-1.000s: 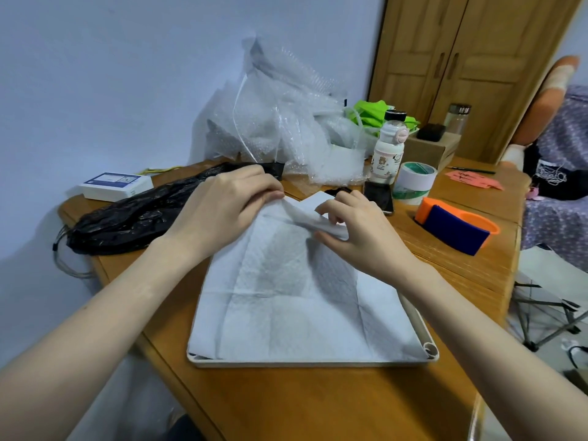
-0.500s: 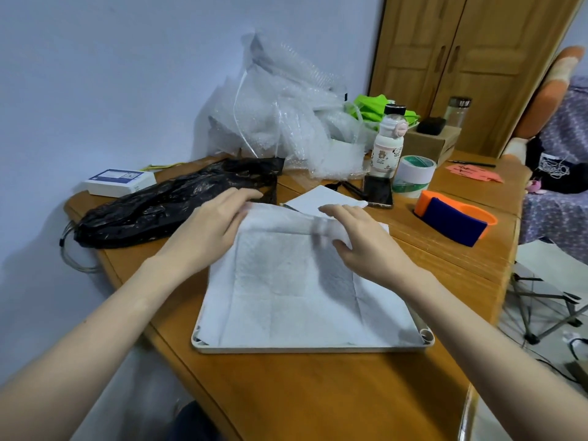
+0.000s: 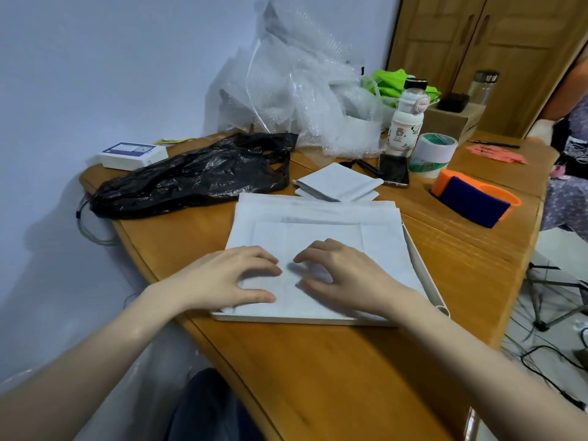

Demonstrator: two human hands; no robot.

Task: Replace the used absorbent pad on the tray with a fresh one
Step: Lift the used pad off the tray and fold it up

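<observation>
Left hand and right hand rest side by side on the white pad, fingers bent, tips pressing down, gripping nothing. The pad covers the tray on the table. Behind it: folded pads, black bag, phone, tape roll — bottle w/ bear print. Pink notes — writing unreadable.
</observation>
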